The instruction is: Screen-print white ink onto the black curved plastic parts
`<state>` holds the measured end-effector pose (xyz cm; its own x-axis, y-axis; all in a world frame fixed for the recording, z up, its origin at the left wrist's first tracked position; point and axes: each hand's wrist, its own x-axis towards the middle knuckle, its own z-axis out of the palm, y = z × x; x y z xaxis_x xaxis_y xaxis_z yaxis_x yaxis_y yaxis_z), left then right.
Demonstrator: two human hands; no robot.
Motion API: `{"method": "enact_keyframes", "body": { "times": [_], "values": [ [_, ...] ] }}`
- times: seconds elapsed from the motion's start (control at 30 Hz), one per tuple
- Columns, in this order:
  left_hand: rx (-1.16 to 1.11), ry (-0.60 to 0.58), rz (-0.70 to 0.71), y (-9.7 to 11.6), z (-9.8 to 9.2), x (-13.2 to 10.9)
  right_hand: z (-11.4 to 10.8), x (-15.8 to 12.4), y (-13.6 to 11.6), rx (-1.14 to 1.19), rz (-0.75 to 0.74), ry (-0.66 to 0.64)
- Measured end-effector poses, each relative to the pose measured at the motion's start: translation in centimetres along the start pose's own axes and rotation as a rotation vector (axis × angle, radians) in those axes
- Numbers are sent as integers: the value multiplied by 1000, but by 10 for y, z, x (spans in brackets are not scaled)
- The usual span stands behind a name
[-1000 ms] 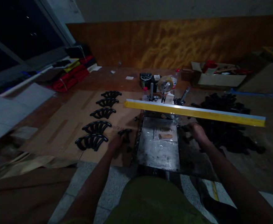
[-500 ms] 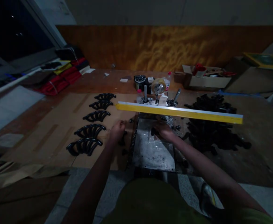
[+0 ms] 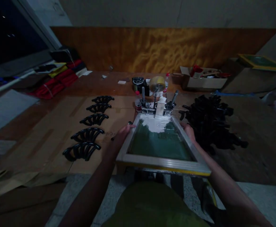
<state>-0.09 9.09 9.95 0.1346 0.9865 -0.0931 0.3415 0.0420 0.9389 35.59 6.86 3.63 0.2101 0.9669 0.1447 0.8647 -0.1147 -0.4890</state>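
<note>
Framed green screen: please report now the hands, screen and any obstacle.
Left hand, right hand at opposite sides of framed screen; grip unclear. White substance on far part. Pale block at far edge, possible obstacle.

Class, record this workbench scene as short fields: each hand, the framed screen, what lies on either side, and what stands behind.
Left hand: at the frame's left side
Right hand: at the frame's right side
Framed screen: green mesh, white substance toward its far end
Left side: five fanned groups of black curved pieces on cardboard
Right side: heap of dark pieces
Behind: red-capped bottle, tape roll
Unclear: finger grip
</note>
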Motion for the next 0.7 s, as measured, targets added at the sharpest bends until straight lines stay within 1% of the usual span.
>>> {"method": "enact_keyframes", "body": {
  "times": [0.03, 0.07, 0.13, 0.17, 0.2, 0.23, 0.27, 0.33, 0.4, 0.47, 0.5, 0.6, 0.7],
  "values": [
    [42, -42, -36, -11, 0, -7, -8, 8, 3, -10, 8, 58],
    [73, -77, -78, -22, 2, -12, -13, 16, 2, -19, -16, 115],
    [113, -104, -149, -43, 11, -19, -14, 31, -15, -43, -157, 170],
    [106, -102, -159, -53, 17, -20, -11, 39, -28, -64, -251, 153],
    [88, -100, -154, -62, 22, -20, -7, 45, -43, -94, -334, 108],
    [66, -100, -145, -70, 27, -19, -2, 51, -57, -134, -385, 53],
    [46, -100, -140, -77, 31, -18, 3, 56, -71, -179, -405, -5],
    [18, -115, -141, -85, 35, -17, 13, 63, -92, -275, -375, -120],
    [11, -113, -156, -87, 36, -17, 20, 65, -102, -357, -317, -224],
    [7, -105, -163, -87, 36, -18, 26, 59, -104, -414, -310, -289],
    [8, -95, -167, -86, 36, -18, 28, 53, -102, -426, -336, -305],
    [-9, -83, -170, -89, 37, -18, 31, 25, -95, -407, -505, -353],
    [-39, -78, -158, -94, 39, -16, 23, -3, -88, -362, -695, -440]
  ]
}}
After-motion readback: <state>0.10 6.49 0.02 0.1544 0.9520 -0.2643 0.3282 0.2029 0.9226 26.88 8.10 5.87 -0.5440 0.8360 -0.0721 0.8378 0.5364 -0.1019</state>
